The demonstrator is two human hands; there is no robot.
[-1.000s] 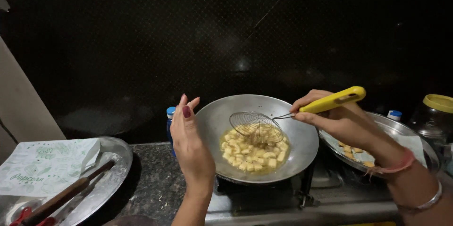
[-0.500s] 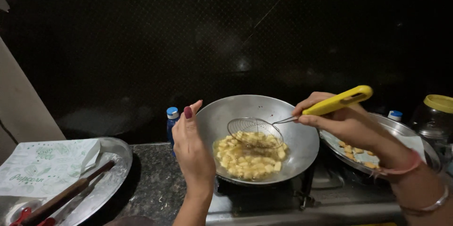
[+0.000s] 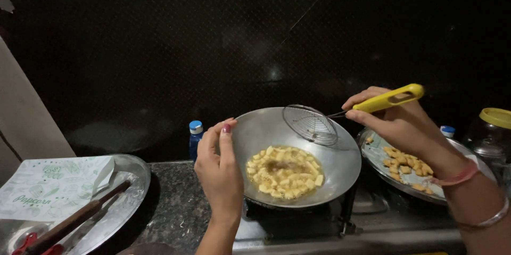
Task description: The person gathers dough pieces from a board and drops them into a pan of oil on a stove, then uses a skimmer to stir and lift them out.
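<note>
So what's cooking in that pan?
A person is frying small pale yellow pieces in oil in a round metal pan on the stove. The right hand holds a wire skimmer by its yellow handle, lifted above the oil and empty. The left hand is at the pan's left rim. A plate to the right holds browner, fried pieces. On the left, a tray carries a paper bag and a stick.
</note>
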